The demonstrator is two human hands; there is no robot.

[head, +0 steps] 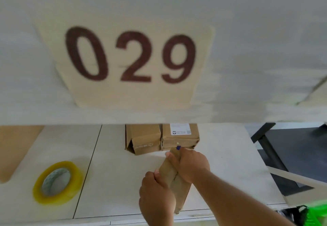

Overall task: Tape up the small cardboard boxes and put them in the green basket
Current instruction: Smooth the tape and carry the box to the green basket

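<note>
I hold a flattened cardboard box (174,181) in both hands above the bench (113,172): my left hand (155,195) curls round its near end, my right hand (189,164) wraps its far end. Two more boxes (159,137) stand just beyond my right grip. The tape roll (56,183) lies well left. The green basket (313,213) edge shows right of my right forearm.

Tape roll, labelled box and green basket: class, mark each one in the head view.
tape roll (57,183), head view, on its yellow rim at the left
labelled box (180,137), head view, on its top face
green basket (313,215), head view, on its visible corner, bottom right
</note>
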